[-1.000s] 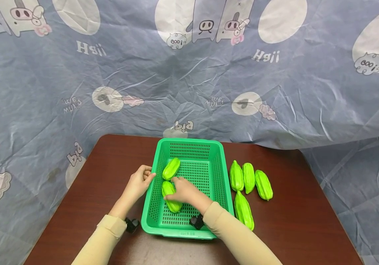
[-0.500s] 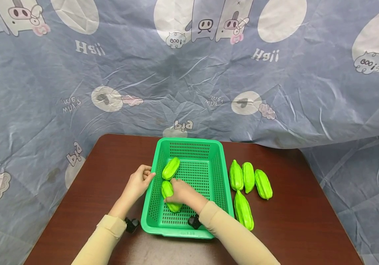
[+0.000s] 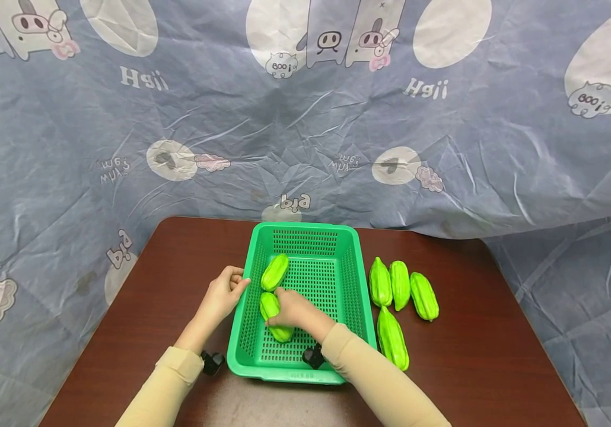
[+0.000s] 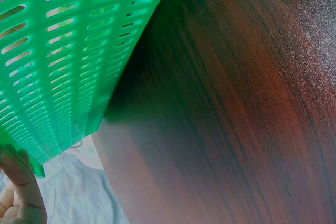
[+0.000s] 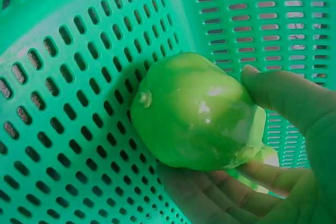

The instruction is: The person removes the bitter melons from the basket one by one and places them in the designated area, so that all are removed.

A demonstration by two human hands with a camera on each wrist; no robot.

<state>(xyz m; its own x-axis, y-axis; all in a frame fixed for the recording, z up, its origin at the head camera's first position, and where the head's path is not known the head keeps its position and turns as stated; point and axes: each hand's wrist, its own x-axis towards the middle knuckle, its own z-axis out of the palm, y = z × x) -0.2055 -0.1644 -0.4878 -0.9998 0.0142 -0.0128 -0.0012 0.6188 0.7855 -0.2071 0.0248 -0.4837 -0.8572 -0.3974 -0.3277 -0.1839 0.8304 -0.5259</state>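
A green perforated plastic basket (image 3: 311,375) stands on the table, with two green ridged gourds inside along its left wall. My right hand (image 3: 297,309) reaches in and grips the nearer gourd (image 3: 269,305). In the right wrist view, the thumb (image 5: 283,95) lies on one side of this gourd (image 5: 197,111) and the fingers curl round the other. Just beyond it lies the farther gourd (image 3: 275,272), untouched. On the left side, my left hand (image 3: 223,292) pinches the basket's rim. The left wrist view shows only some of its fingers (image 4: 20,174) at the rim's edge.
Right of the basket, several more gourds lie on the dark brown table (image 3: 476,332): three side by side at the back (image 3: 400,286) and one nearer (image 3: 392,339). A grey-blue patterned cloth (image 3: 284,118) hangs behind the table and at its sides.
My right hand has shifted slightly left and closed more around the nearer gourd. My left hand keeps its place on the rim; the other gourds have not moved.
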